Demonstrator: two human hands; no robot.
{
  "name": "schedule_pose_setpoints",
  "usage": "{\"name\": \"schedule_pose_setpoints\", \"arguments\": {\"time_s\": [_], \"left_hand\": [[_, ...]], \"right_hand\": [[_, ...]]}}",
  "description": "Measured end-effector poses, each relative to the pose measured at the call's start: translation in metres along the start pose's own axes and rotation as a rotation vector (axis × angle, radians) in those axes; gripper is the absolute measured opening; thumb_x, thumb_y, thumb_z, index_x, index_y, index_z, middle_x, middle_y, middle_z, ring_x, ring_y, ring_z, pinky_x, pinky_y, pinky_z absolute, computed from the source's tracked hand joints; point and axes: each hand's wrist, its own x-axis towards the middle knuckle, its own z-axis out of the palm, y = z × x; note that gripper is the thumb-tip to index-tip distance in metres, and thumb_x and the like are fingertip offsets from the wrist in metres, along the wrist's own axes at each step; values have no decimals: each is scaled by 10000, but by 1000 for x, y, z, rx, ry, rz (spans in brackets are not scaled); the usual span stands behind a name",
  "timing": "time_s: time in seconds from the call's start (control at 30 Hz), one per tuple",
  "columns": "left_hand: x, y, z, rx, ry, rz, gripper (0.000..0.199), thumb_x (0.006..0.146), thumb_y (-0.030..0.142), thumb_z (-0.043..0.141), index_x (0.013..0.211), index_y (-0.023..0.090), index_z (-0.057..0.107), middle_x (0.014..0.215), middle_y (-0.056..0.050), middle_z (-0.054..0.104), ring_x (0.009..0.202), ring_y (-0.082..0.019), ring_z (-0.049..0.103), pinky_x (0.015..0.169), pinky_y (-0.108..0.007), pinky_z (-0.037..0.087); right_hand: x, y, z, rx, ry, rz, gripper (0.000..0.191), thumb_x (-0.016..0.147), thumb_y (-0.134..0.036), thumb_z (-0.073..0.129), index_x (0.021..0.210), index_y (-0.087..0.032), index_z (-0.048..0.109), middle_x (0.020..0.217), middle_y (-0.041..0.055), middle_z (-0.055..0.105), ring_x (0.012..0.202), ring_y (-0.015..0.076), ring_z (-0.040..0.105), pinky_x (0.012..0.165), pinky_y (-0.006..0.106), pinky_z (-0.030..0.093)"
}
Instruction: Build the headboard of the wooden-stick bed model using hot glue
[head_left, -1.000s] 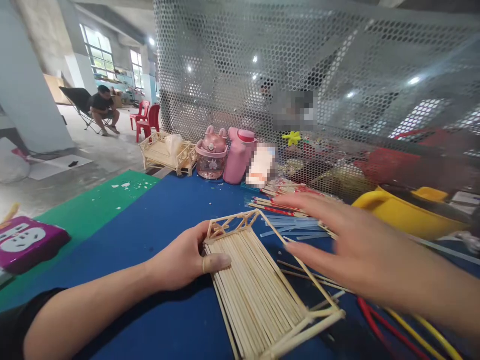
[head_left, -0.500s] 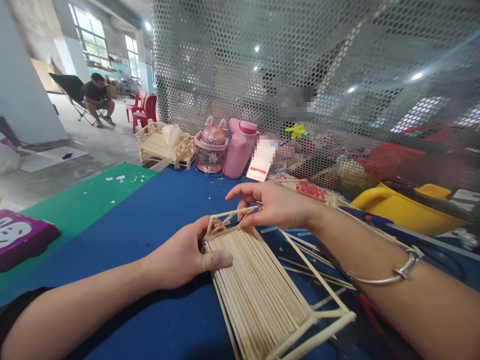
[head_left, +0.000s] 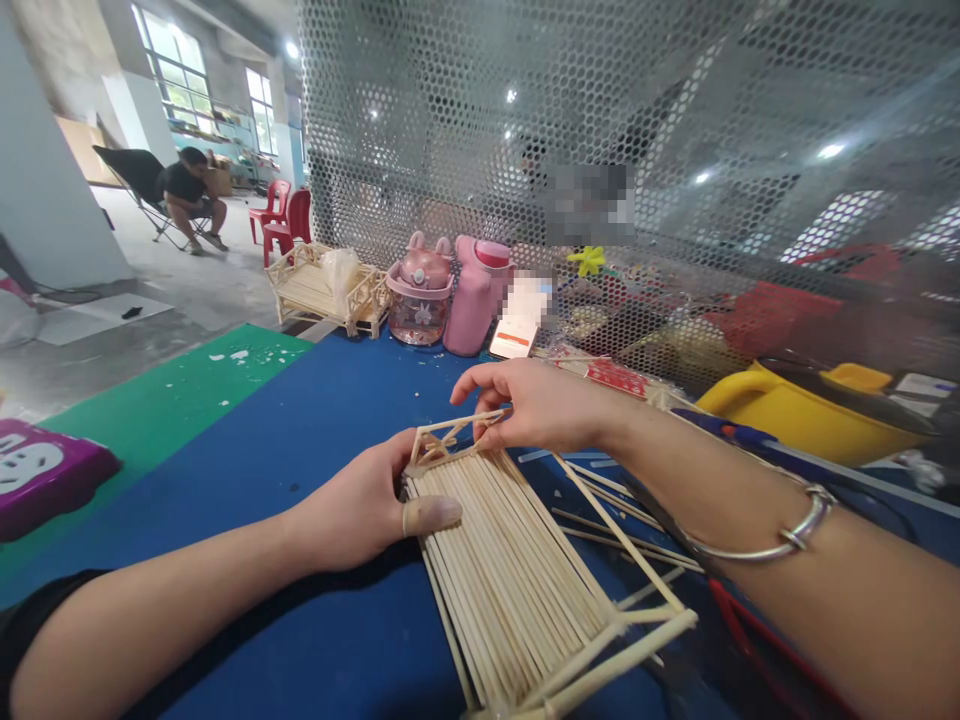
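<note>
A small model bed frame of thin wooden sticks [head_left: 510, 560] lies tilted in front of me, its slats side by side and rails at its ends. My left hand [head_left: 367, 505] grips its far left corner, the thumb, in a pale finger cover, flat on the slats. My right hand [head_left: 525, 405] pinches the far end rail near its right corner; its index finger sticks out above. Whether a small loose piece sits between those fingertips is hidden. Loose sticks [head_left: 630, 540] lie on the blue table [head_left: 337, 640] under my right forearm.
Behind stand a similar stick model [head_left: 319, 290] holding a plastic bag, a clear pink-lidded bottle [head_left: 420, 305], a pink bottle [head_left: 472, 310] and a phone [head_left: 517, 330]. Perforated metal [head_left: 450, 120] rises at the back. A yellow container [head_left: 787, 415] is right, a purple stool [head_left: 52, 475] left. A person sits far off.
The view has shifted slightly, so the stick frame appears a little further left. Both hands keep the same hold on it.
</note>
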Motion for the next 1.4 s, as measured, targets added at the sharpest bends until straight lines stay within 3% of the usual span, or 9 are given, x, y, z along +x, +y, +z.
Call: {"name": "schedule_pose_setpoints", "arguments": {"time_s": [0.3, 0.43, 0.63, 0.83, 0.93, 1.13, 1.2, 1.33, 1.4], "left_hand": [[-1, -1, 0, -31, -2, 20, 472, 755, 310, 685, 1165, 183, 488, 1152, -58, 624, 1043, -223, 584, 892, -358, 459], [-1, -2, 1, -35, -9, 19, 454, 764, 303, 678, 1160, 184, 491, 1185, -58, 619, 1080, -227, 576, 923, -359, 453], [-2, -5, 2, -43, -11, 29, 409, 780, 280, 649, 1145, 186, 490, 1171, -57, 633, 1050, -222, 598, 906, -348, 468], [-3, -7, 4, 62, 42, 89, 420, 778, 288, 641, 1146, 185, 466, 1175, -87, 612, 1093, -244, 577, 927, -384, 466], [-9, -1, 6, 137, 206, 93, 521, 789, 359, 612, 1229, 182, 396, 1246, -134, 551, 1142, -263, 544, 946, -428, 457], [-76, 21, 47, 562, 842, 258, 393, 826, 439, 514, 1145, 217, 452, 1115, -95, 576, 1019, -254, 570, 908, -443, 468], [-100, 30, 77, 717, 774, 406, 234, 833, 400, 519, 1013, 250, 518, 922, -39, 628, 854, -209, 614, 785, -341, 521], [-114, 41, 137, 1034, -36, 500, 190, 809, 333, 585, 993, 286, 591, 942, -26, 688, 838, -173, 649, 763, -238, 526], [-105, 41, 155, 1127, -168, 465, 193, 826, 290, 555, 1012, 276, 603, 980, -29, 688, 845, -180, 651, 763, -266, 536]], "right_hand": [[-14, 11, -19, 110, 24, -82, 625, 633, -209, 722, 1211, -196, 485, 1157, 70, 607, 1062, 192, 569, 842, 293, 482], [-40, 21, -34, 165, 285, -114, 516, 709, -305, 677, 1179, -188, 498, 1103, 73, 615, 990, 170, 589, 867, 327, 482], [-131, 35, -10, -167, 840, 51, 247, 756, -276, 584, 996, -217, 599, 833, 25, 666, 738, 152, 628, 711, 283, 503], [-220, 68, 41, -352, 811, 381, 186, 788, -350, 523, 846, -248, 668, 805, 18, 728, 709, 190, 669, 653, 290, 501], [-237, 91, 57, -364, 746, 550, 264, 802, -389, 503, 952, -228, 648, 894, 50, 724, 783, 217, 669, 660, 303, 492], [-242, 119, 74, -272, 584, 561, 315, 724, -319, 579, 1019, -221, 628, 996, 67, 702, 888, 239, 640, 708, 292, 440], [-242, 121, 76, -246, 602, 560, 343, 708, -293, 583, 1041, -223, 625, 924, 58, 707, 817, 223, 639, 662, 278, 418], [-246, 118, 77, -183, 701, 585, 383, 688, -287, 582, 1064, -217, 605, 711, 13, 665, 610, 172, 584, 515, 245, 336], [-249, 118, 76, -129, 744, 567, 428, 651, -276, 621, 1073, -211, 595, 604, -32, 610, 522, 140, 535, 473, 228, 318]]}}
